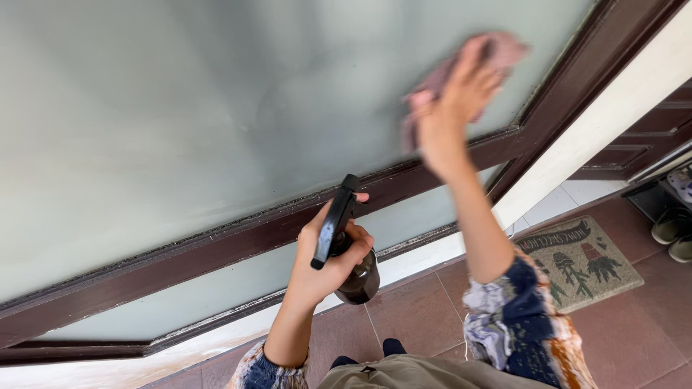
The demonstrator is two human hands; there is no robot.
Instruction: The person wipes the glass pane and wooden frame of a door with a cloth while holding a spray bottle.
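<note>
Nearest, below the door's dark wooden frame [216, 245], lies the red tiled floor [634, 338], bare and open out to a doormat [577, 263] at the right and shoes [674, 227] beyond it.

In front of the frame's lower rail the left hand [328, 263] holds a dark brown spray bottle [358, 277]. Its fingers are wrapped fully round the bottle's neck, the black trigger head standing up past the rail, just short of the glass.

Above the rail spreads the frosted glass [180, 122], a wide pale pane with plenty of free surface to the left. Up near the frame's right upright, the right hand [450, 108] presses a pinkish cloth [497, 54] flat against the pane. Its fingers are spread open over the cloth, which sits close to the glass's right edge. A white wall strip [613, 115] runs beside that upright.
</note>
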